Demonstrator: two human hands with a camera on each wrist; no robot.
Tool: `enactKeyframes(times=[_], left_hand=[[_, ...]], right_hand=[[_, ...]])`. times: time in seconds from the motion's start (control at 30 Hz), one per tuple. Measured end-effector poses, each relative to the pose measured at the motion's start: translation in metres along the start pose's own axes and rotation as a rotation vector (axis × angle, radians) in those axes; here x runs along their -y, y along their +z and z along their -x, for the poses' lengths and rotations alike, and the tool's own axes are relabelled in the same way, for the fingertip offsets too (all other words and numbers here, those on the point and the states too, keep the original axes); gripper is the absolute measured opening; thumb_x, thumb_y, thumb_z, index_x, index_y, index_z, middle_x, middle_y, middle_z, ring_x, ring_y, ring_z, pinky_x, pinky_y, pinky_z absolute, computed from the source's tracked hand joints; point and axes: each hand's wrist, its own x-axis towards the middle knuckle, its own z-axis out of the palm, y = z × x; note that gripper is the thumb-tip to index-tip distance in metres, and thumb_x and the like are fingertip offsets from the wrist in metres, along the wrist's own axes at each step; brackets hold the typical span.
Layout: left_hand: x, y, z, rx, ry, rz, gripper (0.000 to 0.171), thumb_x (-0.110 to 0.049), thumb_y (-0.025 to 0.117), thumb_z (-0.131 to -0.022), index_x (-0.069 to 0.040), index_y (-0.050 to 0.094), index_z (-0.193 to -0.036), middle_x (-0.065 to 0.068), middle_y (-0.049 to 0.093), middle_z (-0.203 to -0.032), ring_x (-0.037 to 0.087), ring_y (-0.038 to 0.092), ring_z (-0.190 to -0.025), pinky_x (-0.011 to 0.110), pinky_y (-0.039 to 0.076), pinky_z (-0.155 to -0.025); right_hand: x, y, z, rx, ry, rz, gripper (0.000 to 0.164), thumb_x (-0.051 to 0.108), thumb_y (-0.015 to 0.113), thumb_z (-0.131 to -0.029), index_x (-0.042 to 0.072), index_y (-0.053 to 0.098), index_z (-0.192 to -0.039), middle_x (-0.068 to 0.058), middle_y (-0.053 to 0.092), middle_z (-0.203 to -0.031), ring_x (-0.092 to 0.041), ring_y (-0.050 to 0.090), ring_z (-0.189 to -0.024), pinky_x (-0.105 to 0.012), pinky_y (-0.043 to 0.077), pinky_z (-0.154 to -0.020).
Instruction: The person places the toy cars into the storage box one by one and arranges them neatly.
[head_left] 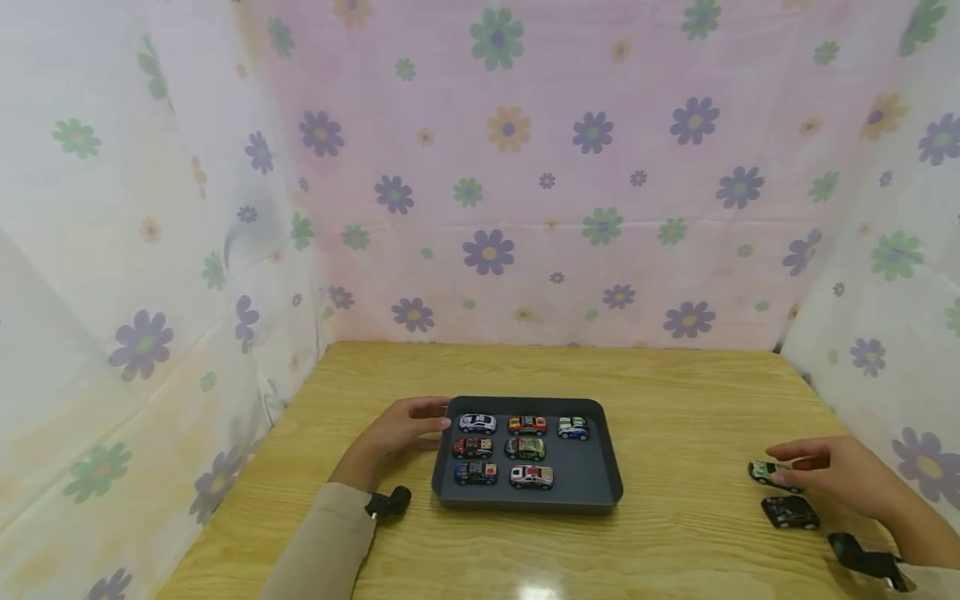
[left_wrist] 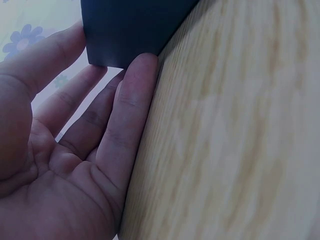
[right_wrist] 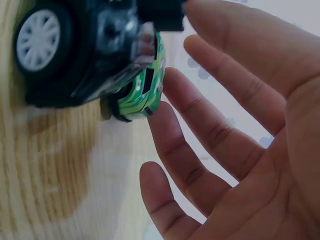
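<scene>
My left hand (head_left: 401, 429) is at the left side of a dark grey tray (head_left: 592, 502), its extended fingers touching the tray's outer wall (left_wrist: 130, 30). Over on the right, my right hand (head_left: 847, 475) reaches around a green-and-white toy car (head_left: 765, 473). Its thumb is by the car, and the other fingers (right_wrist: 200, 115) stay extended and spread. Just nearer to me, a black toy car (head_left: 791, 512) sits on the table; in the right wrist view its white-spoked wheel (right_wrist: 38, 40) looms close and hides part of the green car.
Several toy cars stand in the tray: three in the left column, three in the middle column, and a white-blue-green car (head_left: 573, 428) at the back right. Wooden tabletop (head_left: 675, 417) lies between the tray and my right hand. Flowered curtains (head_left: 555, 167) enclose the table.
</scene>
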Motion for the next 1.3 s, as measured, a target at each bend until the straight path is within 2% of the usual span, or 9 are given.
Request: enactKeyframes(times=[0.23, 0.47, 0.57, 0.7, 0.77, 1.03, 1.3], left_hand=[[0.001, -0.001, -0.002, 0.006, 0.001, 0.011, 0.061, -0.023, 0.079, -0.094, -0.010, 0.056, -0.149, 0.016, 0.056, -0.150, 0.030, 0.064, -0.126, 0.044, 0.062, -0.094], [0.004, 0.000, 0.000, 0.010, -0.009, 0.014, 0.063, -0.025, 0.081, -0.093, -0.010, 0.056, -0.149, 0.016, 0.056, -0.149, 0.029, 0.065, -0.125, 0.044, 0.062, -0.094], [0.004, 0.001, 0.000, 0.011, -0.004, 0.016, 0.063, -0.026, 0.080, -0.093, -0.010, 0.056, -0.148, 0.017, 0.057, -0.149, 0.028, 0.065, -0.124, 0.044, 0.062, -0.094], [0.004, 0.000, -0.001, 0.008, 0.000, 0.021, 0.063, -0.027, 0.081, -0.092, -0.011, 0.057, -0.148, 0.016, 0.059, -0.147, 0.027, 0.066, -0.122, 0.044, 0.062, -0.094], [0.003, 0.000, -0.002, 0.006, 0.003, 0.019, 0.063, -0.027, 0.081, -0.092, -0.011, 0.057, -0.148, 0.016, 0.059, -0.147, 0.027, 0.066, -0.122, 0.044, 0.063, -0.094], [0.003, -0.001, -0.002, 0.013, 0.010, 0.013, 0.062, -0.027, 0.080, -0.093, -0.012, 0.057, -0.148, 0.016, 0.059, -0.147, 0.027, 0.067, -0.122, 0.045, 0.062, -0.094], [0.001, 0.001, -0.001, 0.010, 0.008, 0.026, 0.061, -0.026, 0.080, -0.093, -0.012, 0.058, -0.148, 0.015, 0.059, -0.146, 0.027, 0.067, -0.121, 0.044, 0.063, -0.094]], right_hand=[[-0.004, 0.002, -0.003, 0.035, 0.032, -0.017, 0.056, 0.035, 0.075, -0.096, -0.003, 0.065, -0.136, -0.028, 0.065, -0.134, -0.015, 0.070, -0.099, -0.026, 0.062, -0.075], [-0.004, 0.004, -0.003, 0.063, 0.004, 0.010, 0.047, 0.029, 0.075, -0.096, -0.003, 0.069, -0.130, -0.030, 0.066, -0.131, -0.032, 0.071, -0.103, -0.029, 0.062, -0.075], [-0.004, 0.003, -0.004, 0.066, 0.006, 0.021, 0.045, 0.028, 0.075, -0.096, -0.003, 0.070, -0.129, -0.029, 0.068, -0.128, -0.026, 0.072, -0.100, -0.030, 0.063, -0.074], [-0.002, 0.003, -0.006, 0.052, -0.003, 0.046, 0.043, 0.027, 0.076, -0.096, -0.003, 0.072, -0.127, -0.024, 0.072, -0.122, -0.009, 0.072, -0.090, -0.027, 0.062, -0.072], [-0.001, 0.002, -0.007, 0.048, -0.012, 0.052, 0.043, 0.027, 0.076, -0.096, -0.002, 0.072, -0.126, -0.021, 0.074, -0.119, -0.005, 0.071, -0.088, -0.027, 0.061, -0.071], [0.002, 0.007, -0.014, 0.032, -0.032, 0.078, 0.041, 0.030, 0.077, -0.094, 0.001, 0.075, -0.124, -0.011, 0.078, -0.110, -0.001, 0.070, -0.085, -0.027, 0.061, -0.071], [0.012, 0.012, -0.020, 0.016, -0.049, 0.109, 0.041, 0.032, 0.078, -0.093, 0.004, 0.076, -0.122, -0.011, 0.078, -0.110, -0.002, 0.069, -0.082, -0.025, 0.058, -0.066]])
